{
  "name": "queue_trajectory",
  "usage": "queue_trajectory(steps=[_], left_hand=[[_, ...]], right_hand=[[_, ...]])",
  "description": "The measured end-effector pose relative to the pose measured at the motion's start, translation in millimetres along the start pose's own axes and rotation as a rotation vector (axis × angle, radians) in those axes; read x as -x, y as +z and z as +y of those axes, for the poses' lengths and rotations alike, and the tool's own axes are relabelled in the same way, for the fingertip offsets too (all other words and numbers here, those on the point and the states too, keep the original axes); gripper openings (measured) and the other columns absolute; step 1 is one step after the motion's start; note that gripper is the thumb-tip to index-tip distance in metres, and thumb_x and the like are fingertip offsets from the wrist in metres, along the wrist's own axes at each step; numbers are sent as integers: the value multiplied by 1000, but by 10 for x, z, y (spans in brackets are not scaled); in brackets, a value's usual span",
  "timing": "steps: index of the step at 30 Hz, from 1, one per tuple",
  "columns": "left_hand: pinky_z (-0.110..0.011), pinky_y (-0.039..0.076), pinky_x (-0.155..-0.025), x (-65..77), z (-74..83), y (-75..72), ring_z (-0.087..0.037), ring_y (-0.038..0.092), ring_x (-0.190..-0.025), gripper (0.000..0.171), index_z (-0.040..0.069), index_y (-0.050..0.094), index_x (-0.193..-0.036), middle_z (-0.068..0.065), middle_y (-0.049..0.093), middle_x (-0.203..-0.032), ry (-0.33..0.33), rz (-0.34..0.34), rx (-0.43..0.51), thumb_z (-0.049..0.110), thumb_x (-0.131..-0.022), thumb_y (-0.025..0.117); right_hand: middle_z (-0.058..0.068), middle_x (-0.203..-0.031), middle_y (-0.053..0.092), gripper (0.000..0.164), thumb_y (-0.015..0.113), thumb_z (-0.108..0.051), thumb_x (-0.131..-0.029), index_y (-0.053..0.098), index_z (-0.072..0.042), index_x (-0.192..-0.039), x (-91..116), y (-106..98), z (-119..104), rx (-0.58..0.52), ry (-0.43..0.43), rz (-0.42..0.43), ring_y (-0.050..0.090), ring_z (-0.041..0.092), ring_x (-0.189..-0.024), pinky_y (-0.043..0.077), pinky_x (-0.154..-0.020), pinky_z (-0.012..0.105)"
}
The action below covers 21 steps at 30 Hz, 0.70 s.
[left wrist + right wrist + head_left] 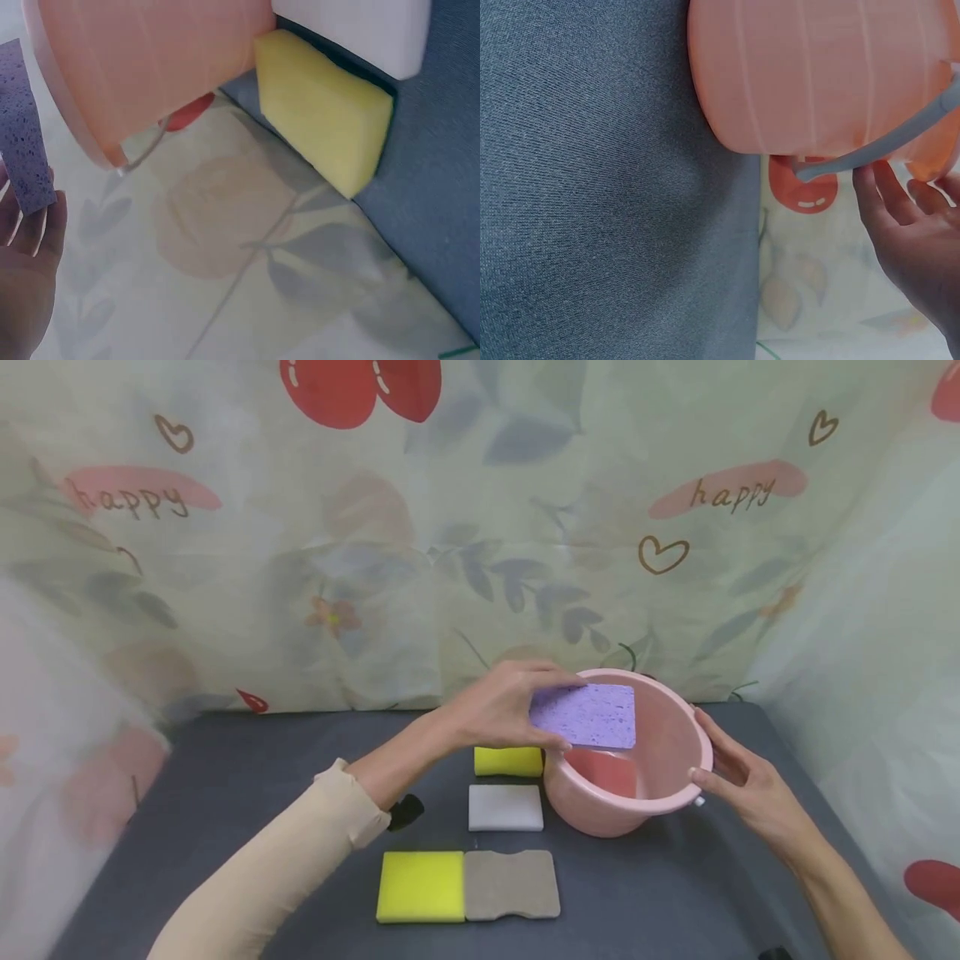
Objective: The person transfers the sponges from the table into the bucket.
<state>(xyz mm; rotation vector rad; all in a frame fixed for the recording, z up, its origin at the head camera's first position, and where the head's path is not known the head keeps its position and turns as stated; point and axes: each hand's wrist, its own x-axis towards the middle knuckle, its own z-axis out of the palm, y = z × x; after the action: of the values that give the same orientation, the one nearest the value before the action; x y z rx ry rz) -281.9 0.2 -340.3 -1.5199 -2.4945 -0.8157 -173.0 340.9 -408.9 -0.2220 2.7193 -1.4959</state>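
A purple sponge with a pitted surface is pinched between the thumb and fingers of my left hand, over the mouth of a pink bucket. In the left wrist view the purple sponge stands by the bucket's rim. My right hand grips the bucket's right rim, thumb at the edge and fingers along the outside. The bucket leans slightly, its opening facing me. In the right wrist view, fingers of the right hand lie beside the bucket's grey handle.
Left of the bucket lie a yellow sponge and a white sponge. Nearer me, another yellow sponge and a grey notched sponge sit side by side on the dark table. A printed curtain hangs behind.
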Motion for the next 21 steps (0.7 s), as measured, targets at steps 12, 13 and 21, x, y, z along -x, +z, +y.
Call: queue_trajectory(steps=[12, 13, 21], left_hand=[[-17, 43, -91, -209, 97, 208, -7, 56, -112, 71, 20, 61, -137, 1, 62, -130, -5, -52, 3, 43, -75, 86], [-16, 42, -92, -230, 106, 223, -7, 56, -114, 72, 19, 61, -137, 1, 61, -131, 0, -59, 12, 43, -75, 86], [-13, 40, -94, -340, 157, 364, -5, 54, -115, 73, 17, 61, -136, 2, 62, -127, 35, -136, 36, 46, -74, 86]], right_hand=[[-3, -164, 18, 78, 64, -25, -99, 15, -39, -158, -6, 16, 18, 24, 23, -20, 31, 34, -142, 40, -87, 9], [-3, -164, 18, 77, 64, -24, -99, 16, -39, -158, -2, 14, 20, 25, 22, -17, 32, 33, -143, 40, -87, 8], [-5, -164, 20, 77, 64, -20, -99, 18, -38, -158, 8, -1, 21, 17, -18, -8, 35, 9, -140, 41, -88, 9]])
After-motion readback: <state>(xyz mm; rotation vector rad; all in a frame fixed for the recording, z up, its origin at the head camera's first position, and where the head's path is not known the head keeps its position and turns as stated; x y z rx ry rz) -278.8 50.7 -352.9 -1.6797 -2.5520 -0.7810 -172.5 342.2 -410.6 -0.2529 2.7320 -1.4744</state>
